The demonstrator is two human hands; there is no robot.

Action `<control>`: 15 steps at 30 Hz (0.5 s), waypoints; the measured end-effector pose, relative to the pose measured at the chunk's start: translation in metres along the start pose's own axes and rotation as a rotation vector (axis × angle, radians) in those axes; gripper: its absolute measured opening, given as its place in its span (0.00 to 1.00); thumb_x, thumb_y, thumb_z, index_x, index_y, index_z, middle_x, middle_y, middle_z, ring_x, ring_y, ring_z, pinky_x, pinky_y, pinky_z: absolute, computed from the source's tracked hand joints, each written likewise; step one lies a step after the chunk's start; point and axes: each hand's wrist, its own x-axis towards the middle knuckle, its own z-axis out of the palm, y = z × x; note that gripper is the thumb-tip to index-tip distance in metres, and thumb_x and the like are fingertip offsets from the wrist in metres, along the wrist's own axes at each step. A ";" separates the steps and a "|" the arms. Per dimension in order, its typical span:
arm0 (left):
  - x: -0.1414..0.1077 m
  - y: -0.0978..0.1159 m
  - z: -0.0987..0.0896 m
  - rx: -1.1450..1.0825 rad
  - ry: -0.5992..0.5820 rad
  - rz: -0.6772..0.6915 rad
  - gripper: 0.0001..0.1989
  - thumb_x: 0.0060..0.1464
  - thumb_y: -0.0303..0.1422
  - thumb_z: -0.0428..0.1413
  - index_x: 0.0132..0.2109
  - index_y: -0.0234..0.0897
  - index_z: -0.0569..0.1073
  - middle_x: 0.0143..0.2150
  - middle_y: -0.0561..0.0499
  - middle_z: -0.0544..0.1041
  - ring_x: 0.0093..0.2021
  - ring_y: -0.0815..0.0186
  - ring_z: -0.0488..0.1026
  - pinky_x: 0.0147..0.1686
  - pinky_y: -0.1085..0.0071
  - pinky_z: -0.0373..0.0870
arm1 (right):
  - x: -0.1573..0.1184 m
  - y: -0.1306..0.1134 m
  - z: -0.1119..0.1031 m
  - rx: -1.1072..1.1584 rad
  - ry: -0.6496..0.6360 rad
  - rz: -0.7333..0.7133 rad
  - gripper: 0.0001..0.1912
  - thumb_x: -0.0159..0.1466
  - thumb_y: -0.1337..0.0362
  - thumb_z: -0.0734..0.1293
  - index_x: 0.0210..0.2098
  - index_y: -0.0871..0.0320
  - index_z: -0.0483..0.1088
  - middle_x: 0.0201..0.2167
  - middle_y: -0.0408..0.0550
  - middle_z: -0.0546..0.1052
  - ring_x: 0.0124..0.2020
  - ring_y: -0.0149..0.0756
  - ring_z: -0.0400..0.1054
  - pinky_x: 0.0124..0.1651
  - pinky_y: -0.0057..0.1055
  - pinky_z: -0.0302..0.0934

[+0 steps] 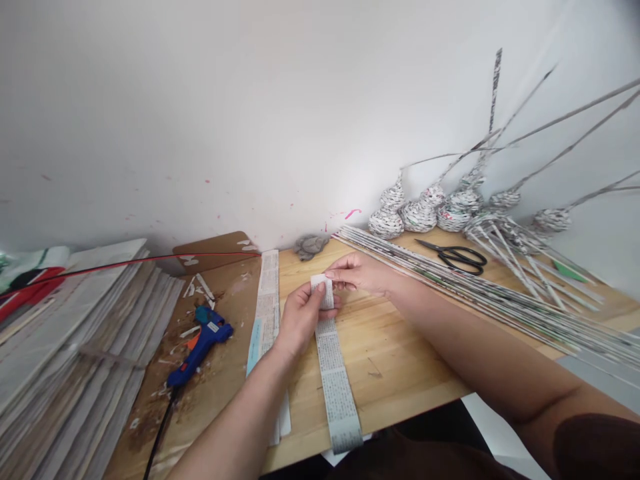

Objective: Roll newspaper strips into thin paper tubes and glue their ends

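Note:
A long strip of newspaper runs from my hands down over the front edge of the table. My left hand grips it near its top end, thumb on the front and fingers behind. My right hand pinches the top right corner of the same strip between thumb and fingertips. Just left of my left hand lies a stack of more newspaper strips, partly covered by my left forearm. Right of my right hand, a bundle of thin rolled paper sticks stretches across the table.
Black-handled scissors lie beyond the sticks, near woven paper gourds with long stems against the wall. A blue glue gun rests on stained cardboard at left, beside stacked newspapers. A grey crumpled lump sits by the wall.

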 end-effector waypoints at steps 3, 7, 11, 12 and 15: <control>0.000 0.000 0.001 -0.003 0.008 0.002 0.22 0.48 0.46 0.58 0.44 0.33 0.75 0.34 0.44 0.79 0.34 0.61 0.77 0.30 0.69 0.74 | 0.001 0.001 0.003 -0.038 0.075 -0.026 0.17 0.54 0.53 0.70 0.30 0.64 0.75 0.19 0.42 0.70 0.18 0.23 0.56 0.20 0.23 0.47; 0.000 0.001 0.002 -0.003 0.016 -0.025 0.21 0.48 0.44 0.59 0.44 0.33 0.74 0.33 0.45 0.79 0.34 0.61 0.77 0.30 0.69 0.74 | 0.000 0.000 0.011 -0.061 0.151 -0.034 0.19 0.52 0.52 0.71 0.29 0.64 0.75 0.19 0.43 0.71 0.20 0.25 0.59 0.20 0.23 0.49; -0.001 0.004 0.003 -0.014 0.063 -0.044 0.20 0.48 0.45 0.59 0.41 0.32 0.73 0.31 0.45 0.79 0.31 0.62 0.77 0.28 0.70 0.73 | 0.000 -0.004 0.015 -0.034 0.210 -0.040 0.18 0.51 0.52 0.72 0.25 0.63 0.73 0.17 0.41 0.68 0.18 0.23 0.56 0.18 0.23 0.46; -0.001 0.005 0.003 -0.026 0.076 -0.054 0.20 0.48 0.45 0.59 0.40 0.32 0.73 0.30 0.45 0.79 0.30 0.62 0.77 0.27 0.71 0.73 | 0.000 -0.004 0.014 0.008 0.220 -0.026 0.19 0.51 0.51 0.71 0.25 0.63 0.73 0.17 0.41 0.67 0.17 0.23 0.56 0.17 0.22 0.44; -0.001 0.009 0.002 -0.084 0.091 -0.082 0.19 0.48 0.45 0.59 0.39 0.32 0.72 0.29 0.45 0.79 0.29 0.63 0.77 0.25 0.73 0.72 | 0.000 -0.001 0.008 0.161 0.154 0.050 0.19 0.54 0.50 0.70 0.32 0.63 0.75 0.22 0.44 0.70 0.21 0.24 0.60 0.17 0.21 0.44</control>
